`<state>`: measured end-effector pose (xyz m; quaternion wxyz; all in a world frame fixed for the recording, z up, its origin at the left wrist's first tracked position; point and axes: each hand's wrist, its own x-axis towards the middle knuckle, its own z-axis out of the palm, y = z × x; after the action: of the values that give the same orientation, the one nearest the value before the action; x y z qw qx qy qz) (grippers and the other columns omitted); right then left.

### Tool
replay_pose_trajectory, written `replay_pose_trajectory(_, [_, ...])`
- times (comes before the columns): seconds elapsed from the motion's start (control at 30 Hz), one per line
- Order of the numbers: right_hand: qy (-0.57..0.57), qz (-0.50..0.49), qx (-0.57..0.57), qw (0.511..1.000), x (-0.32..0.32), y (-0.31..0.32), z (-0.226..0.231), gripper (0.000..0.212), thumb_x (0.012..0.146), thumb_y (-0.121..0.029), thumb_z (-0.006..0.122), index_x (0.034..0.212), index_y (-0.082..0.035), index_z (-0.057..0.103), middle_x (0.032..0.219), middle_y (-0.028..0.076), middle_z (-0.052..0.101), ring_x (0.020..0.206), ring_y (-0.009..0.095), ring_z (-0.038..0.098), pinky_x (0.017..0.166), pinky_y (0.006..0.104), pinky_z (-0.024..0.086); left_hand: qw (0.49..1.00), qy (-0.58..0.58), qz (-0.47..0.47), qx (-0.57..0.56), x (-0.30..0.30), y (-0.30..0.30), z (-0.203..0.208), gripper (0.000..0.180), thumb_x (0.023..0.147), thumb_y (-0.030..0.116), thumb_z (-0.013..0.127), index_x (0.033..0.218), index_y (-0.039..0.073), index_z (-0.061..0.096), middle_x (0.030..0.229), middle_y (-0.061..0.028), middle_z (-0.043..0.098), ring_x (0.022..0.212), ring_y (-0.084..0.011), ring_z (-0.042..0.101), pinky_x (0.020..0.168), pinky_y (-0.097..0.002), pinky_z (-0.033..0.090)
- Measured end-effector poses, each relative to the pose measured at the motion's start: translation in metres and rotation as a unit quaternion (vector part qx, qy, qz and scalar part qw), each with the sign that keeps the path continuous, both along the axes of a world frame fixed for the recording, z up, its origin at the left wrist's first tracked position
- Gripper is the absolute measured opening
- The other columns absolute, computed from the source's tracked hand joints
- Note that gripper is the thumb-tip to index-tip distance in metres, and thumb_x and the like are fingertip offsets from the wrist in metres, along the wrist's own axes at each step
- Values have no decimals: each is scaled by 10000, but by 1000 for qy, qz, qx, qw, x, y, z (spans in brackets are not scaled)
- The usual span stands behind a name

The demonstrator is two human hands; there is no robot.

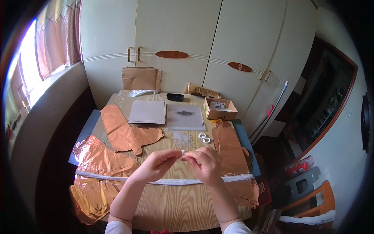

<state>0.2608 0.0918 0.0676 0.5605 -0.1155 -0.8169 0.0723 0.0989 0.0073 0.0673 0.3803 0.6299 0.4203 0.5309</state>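
My left hand [157, 165] and my right hand [205, 163] meet above the wooden table [183, 202], fingertips pinched together on a small white roll of tape [182, 152]. Beneath my wrists a bundle of white string [167, 181] stretches across the table from left to right. Two more small white tape rolls [204, 137] lie just beyond my hands. Flat rose-gold foil balloons lie on the left [128, 134], at the near left edge [97, 171] and on the right [230, 148].
A stack of white paper [148, 112] and a clear plastic sleeve [185, 117] lie at the table's middle. An open cardboard box [220, 109], a black case [175, 96] and folded cardboard [141, 78] sit at the far end. White wardrobe doors [187, 43] stand behind.
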Motion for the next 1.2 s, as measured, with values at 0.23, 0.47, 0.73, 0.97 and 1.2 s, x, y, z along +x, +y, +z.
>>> replay_pose_trajectory(0.23, [-25,102,-229,968,2,6,-11,44,786,-67,648,819,-51,625,705,21,557,615,97,547,518,241,437,993,-74,-38,-78,4,2,2,176,884,44,520,1015,-62,572,915,-85,642,875,-114,590,833,-246,445])
replay_pose_trajectory(0.47, [-12,179,-312,933,-10,7,-23,105,838,-12,573,938,-22,601,786,13,563,692,87,549,610,211,444,934,-338,-109,-45,-1,14,-21,190,864,55,554,1025,-41,586,957,-98,633,922,-146,585,822,-251,446])
replay_pose_trajectory(0.73, [26,163,-424,891,-17,1,-35,199,856,-102,583,1045,-54,628,864,43,656,735,83,595,582,216,445,945,-313,-62,67,6,22,-25,268,883,1,482,1143,-21,542,1118,-128,580,1067,-188,532,898,-314,422])
replay_pose_trajectory(0.97, [10,173,-539,825,-12,-7,-17,190,866,-109,566,1024,-29,635,871,40,667,785,86,628,544,200,425,966,-227,-39,121,5,27,-35,265,890,-45,440,1133,-32,542,1139,-146,571,1094,-202,525,928,-318,422])
replay_pose_trajectory(1.2, [-19,277,-541,794,-1,-3,-12,201,871,-103,554,1038,-13,622,915,59,661,816,107,627,539,200,433,955,-275,-1,111,3,28,-34,217,878,-50,466,1068,-36,571,1058,-147,604,1018,-226,578,885,-315,468])
